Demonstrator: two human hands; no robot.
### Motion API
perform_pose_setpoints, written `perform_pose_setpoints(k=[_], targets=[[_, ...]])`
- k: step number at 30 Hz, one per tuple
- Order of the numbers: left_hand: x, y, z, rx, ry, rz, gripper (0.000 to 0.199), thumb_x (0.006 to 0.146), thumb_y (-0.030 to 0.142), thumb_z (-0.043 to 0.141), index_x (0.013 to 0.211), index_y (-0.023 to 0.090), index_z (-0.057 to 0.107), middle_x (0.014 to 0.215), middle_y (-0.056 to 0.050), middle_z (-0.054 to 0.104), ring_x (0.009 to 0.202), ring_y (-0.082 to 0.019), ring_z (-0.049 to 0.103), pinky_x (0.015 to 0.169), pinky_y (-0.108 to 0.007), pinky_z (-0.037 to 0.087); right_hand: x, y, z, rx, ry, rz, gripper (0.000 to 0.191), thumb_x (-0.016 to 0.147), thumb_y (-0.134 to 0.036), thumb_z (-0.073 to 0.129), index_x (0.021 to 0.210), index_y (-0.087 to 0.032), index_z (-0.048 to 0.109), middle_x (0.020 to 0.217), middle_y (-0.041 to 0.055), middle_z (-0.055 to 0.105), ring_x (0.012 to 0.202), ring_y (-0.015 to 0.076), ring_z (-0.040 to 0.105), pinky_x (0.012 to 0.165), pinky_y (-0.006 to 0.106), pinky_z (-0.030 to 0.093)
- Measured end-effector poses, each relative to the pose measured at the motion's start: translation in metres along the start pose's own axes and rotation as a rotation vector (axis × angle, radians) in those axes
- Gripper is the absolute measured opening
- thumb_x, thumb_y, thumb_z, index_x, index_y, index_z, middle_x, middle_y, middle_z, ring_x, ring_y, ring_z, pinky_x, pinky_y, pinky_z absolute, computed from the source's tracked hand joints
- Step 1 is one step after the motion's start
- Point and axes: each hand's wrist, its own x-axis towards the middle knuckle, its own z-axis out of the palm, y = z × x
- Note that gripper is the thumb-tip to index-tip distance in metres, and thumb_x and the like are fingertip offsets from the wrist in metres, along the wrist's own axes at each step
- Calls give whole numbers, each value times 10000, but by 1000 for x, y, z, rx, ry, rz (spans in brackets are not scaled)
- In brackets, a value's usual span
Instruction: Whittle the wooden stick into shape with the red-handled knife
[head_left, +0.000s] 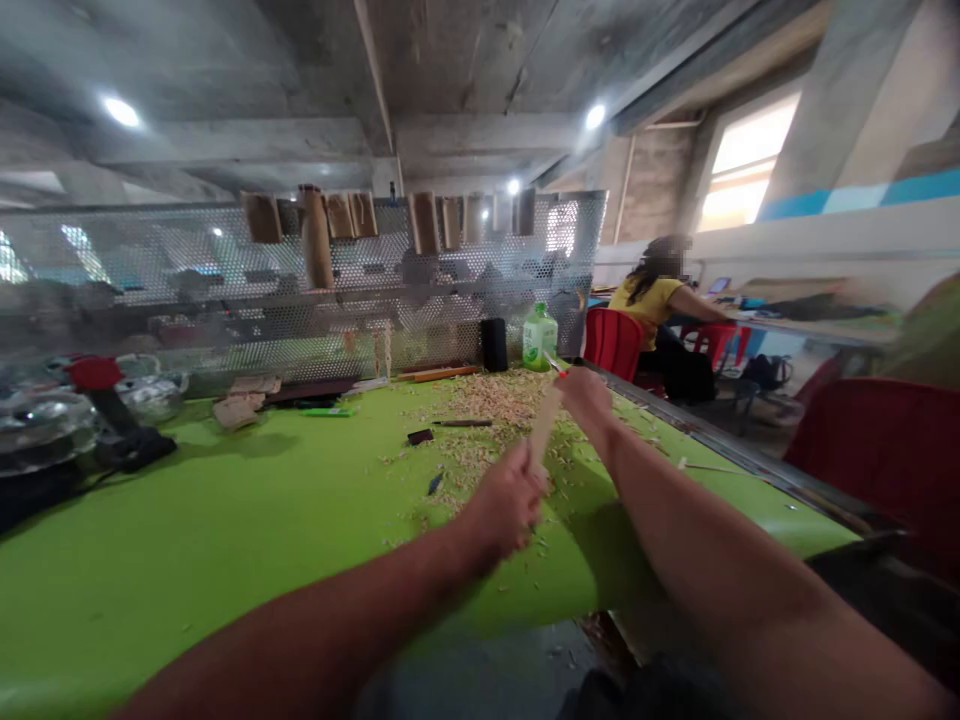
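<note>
My left hand (506, 500) is wrapped round the lower end of a pale wooden stick (545, 425), which slants up and to the right. By the stick's top end, my right hand (587, 398) is closed on a knife (556, 366) whose blade points up and left; its handle is mostly hidden by the fingers. Both hands are above the green table (247, 520). Pale wood shavings (487, 410) lie spread beneath and behind them. A thin tool (463, 423), a dark block (420, 437) and a small dark piece (435, 484) rest among the shavings.
A green jug (539, 338) and a black cylinder (494, 345) stand at the back before a perforated metal panel (360, 330). On the left are a lamp-like device (112, 410), brown scraps (240, 405) and a green cutter (326, 412). A person (656, 300) sits beyond the right edge.
</note>
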Motion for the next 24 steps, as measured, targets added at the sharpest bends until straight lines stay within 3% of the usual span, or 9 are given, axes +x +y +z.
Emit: perform_pose_setpoints(k=[4, 8, 16, 24], targets=[[17, 19, -30, -56, 206, 46, 72, 918, 229, 489, 983, 199, 485, 604, 83, 411, 385, -41, 282, 349, -166, 208, -16, -22, 8, 75, 51, -85, 368, 931, -320, 453, 1100, -187, 751, 1036, 166, 740, 960, 274, 698, 740, 298, 474], [31, 27, -50, -110, 238, 97, 103, 865, 193, 503, 816, 211, 414, 562, 93, 354, 366, -32, 243, 343, -154, 197, -45, -47, 16, 14, 71, -288, 344, 919, -341, 465, 1025, -201, 761, 982, 137, 751, 922, 248, 693, 733, 278, 453], [36, 28, -52, -66, 293, 184, 146, 803, 220, 576, 842, 219, 435, 619, 89, 395, 376, -31, 286, 332, -151, 205, -69, -59, 19, -85, 26, -525, 341, 921, -368, 468, 961, -192, 758, 917, 124, 755, 832, 217, 692, 713, 266, 443], [34, 31, -48, -37, 330, 165, 154, 832, 243, 567, 859, 226, 416, 599, 101, 360, 377, -36, 282, 344, -150, 204, -77, -63, 12, -162, 1, -559, 350, 959, -358, 438, 1016, -189, 740, 953, 137, 759, 864, 224, 709, 724, 267, 466]])
